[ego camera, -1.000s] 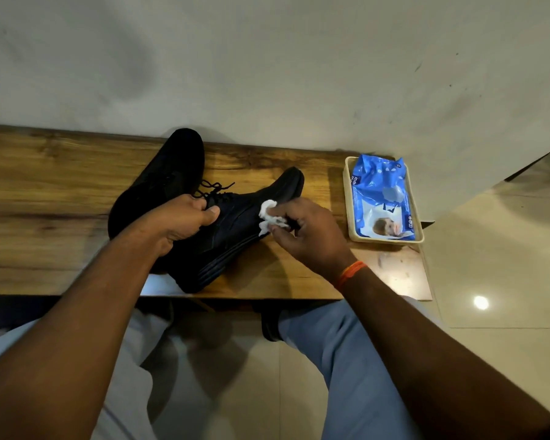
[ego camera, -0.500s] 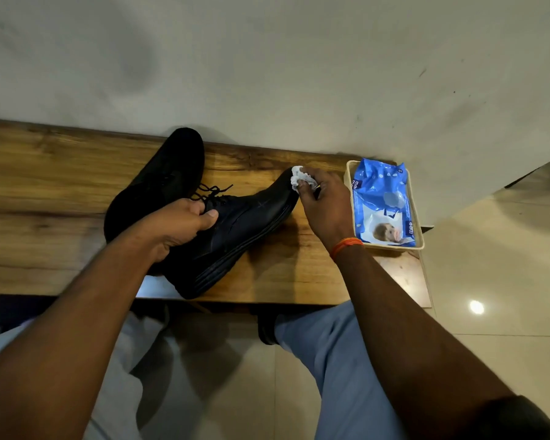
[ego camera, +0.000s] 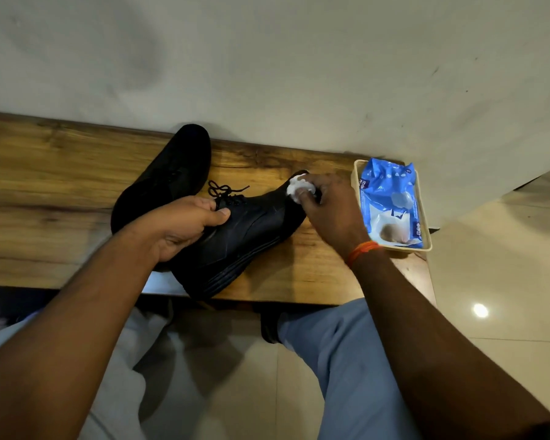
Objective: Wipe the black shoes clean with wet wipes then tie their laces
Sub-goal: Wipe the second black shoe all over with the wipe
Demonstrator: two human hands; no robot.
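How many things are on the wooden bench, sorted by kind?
Black shoes: 2, one lying at the back, one gripped by the left hand
Wet wipe: 1, bunched in the right hand at the toe
Wipe packet: 1, blue
Tray: 1, beige
Total: 5

Wooden bench [ego camera: 61,185], cream tray [ego camera: 426,246], wall [ego camera: 267,58]
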